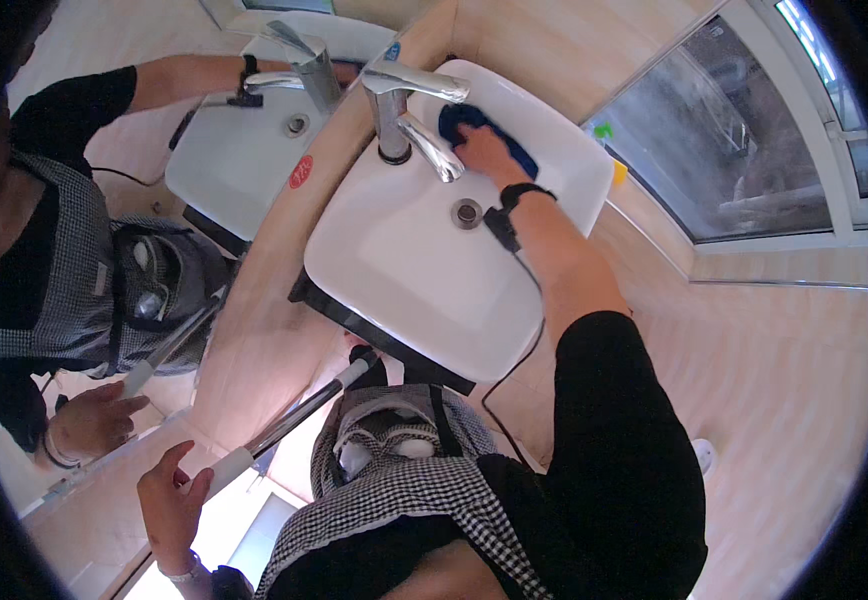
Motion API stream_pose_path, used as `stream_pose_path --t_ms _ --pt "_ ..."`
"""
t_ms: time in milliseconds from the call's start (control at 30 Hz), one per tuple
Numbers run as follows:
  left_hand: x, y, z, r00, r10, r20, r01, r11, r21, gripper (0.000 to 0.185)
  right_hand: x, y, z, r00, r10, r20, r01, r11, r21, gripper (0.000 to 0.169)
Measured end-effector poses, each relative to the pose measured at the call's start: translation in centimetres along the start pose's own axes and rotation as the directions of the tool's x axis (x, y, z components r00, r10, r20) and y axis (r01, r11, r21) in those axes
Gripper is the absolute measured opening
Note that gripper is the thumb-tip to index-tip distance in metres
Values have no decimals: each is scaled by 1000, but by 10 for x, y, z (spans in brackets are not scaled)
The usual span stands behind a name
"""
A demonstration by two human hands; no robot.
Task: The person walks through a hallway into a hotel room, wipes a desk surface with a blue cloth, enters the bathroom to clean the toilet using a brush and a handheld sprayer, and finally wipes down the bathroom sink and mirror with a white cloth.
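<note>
My right hand [485,152] presses a dark blue cloth [522,156] onto the back ledge of a white washbasin [411,270]. The fingertips are partly sunk in the cloth's folds. A chrome faucet [389,120] stands at the basin's left edge, its lever and spout reaching out beside that hand. Closer to the basin's middle is the round metal drain [467,214]. Down at the lower left, my left hand [171,495] has its thumb and fingers loosely around the white grip of a metal pole [295,416]. The pole slants up toward the basin's front, where its far end is hidden.
A wall mirror [254,247] along the left reflects me, the basin and the pole. A window [719,142] is at the upper right, with a yellow object [619,172] beside the basin. From a black wrist device [503,227], a dark cable [505,375] hangs over the basin's right edge.
</note>
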State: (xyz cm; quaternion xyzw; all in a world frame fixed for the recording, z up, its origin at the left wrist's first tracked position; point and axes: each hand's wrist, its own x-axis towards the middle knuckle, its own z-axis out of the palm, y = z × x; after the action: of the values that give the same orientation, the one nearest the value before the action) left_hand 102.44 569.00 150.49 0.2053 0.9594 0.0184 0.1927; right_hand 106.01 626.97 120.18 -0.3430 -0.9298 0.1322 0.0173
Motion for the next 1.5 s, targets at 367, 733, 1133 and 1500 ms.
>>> stream_pose_path --t_ms 367,733,1133,1500 --pt "-13 -5 1 999 4 -35 -3 1000 7 42 -53 74 -38 927 -364 -87 280 828 -486 29" --pt "-14 -6 7 1000 1 -29 -2 999 -40 42 -188 -50 -3 550 -204 810 114 979 169 47" --pt "-11 -14 15 997 41 -67 -43 999 -18 41 -142 69 -100 988 51 146 47 802 -596 24" --pt "0 -6 7 989 112 -96 -119 991 -64 38 -274 63 -43 974 65 -219 -15 975 222 36"
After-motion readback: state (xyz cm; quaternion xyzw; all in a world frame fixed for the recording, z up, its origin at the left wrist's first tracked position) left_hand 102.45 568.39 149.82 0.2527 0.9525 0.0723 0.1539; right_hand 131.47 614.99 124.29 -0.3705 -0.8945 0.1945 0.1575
